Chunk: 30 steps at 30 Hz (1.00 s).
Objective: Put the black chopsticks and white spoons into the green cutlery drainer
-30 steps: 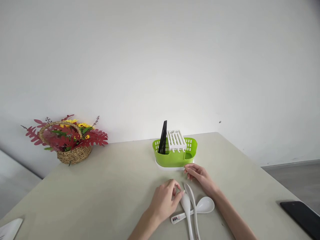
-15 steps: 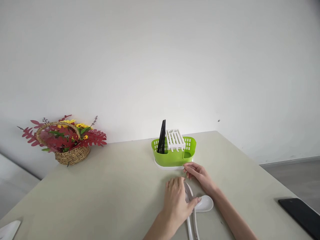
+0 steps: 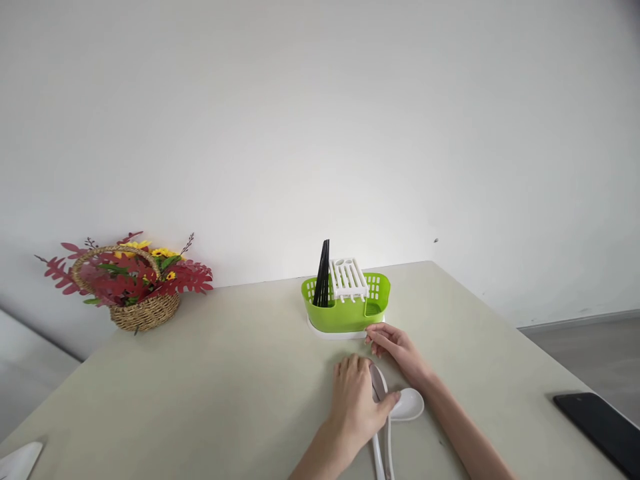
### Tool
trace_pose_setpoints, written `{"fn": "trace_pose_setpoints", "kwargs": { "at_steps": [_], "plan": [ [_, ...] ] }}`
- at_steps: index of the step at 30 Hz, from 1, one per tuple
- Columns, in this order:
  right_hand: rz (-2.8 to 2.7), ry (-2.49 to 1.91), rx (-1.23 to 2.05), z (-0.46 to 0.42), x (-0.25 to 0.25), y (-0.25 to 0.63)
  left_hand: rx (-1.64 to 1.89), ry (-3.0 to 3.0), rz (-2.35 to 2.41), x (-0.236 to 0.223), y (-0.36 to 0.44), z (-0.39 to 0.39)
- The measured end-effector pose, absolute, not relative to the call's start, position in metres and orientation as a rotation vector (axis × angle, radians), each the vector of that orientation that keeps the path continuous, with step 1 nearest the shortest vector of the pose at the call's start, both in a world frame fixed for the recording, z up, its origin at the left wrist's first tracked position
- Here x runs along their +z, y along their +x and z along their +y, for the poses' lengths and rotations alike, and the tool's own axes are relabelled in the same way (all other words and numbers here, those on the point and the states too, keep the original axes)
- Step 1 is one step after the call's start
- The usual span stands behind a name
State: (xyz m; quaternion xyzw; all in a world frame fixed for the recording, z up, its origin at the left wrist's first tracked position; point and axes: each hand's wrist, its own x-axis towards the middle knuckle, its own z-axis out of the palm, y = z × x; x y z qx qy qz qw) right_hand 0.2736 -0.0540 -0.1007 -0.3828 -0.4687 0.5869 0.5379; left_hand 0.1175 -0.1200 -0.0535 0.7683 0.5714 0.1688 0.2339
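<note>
My left hand (image 3: 357, 403) arches over white spoons (image 3: 378, 380) near the table's front, fingers curled on their left and thumb across them. It appears closed round them; the fingertips' contact is partly hidden. Beneath the thumb shows the bowl of another white spoon (image 3: 409, 405), lying crosswise. My right hand (image 3: 393, 343) rests at the front right of a green basket (image 3: 345, 320) on a white base (image 3: 330, 333). Thumb and forefinger meet at the base's edge; whether anything is between them is hidden. Black chopsticks (image 3: 323, 277) stand in the basket's left compartment beside a white slotted rack (image 3: 349, 277).
A wicker basket of artificial flowers (image 3: 145, 312) stands at the table's back left, near the wall (image 3: 320, 133). At the right edge lies a black phone (image 3: 595, 423). Part of a white object (image 3: 20, 460) enters at the lower left.
My left hand has moved right and spread over the spoons, covering the crosswise spoon's handle. My right hand has stayed by the basket's base. The view has shifted slightly.
</note>
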Motion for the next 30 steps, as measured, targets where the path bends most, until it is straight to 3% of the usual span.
{"fn": "trace_pose_setpoints", "kwargs": {
  "at_steps": [30],
  "plan": [
    [-1.079,-0.922,1.395,-0.0543,-0.1039,0.2748,0.703,1.828,1.269,-0.0496,0.1223,-0.1150]
  ]
}}
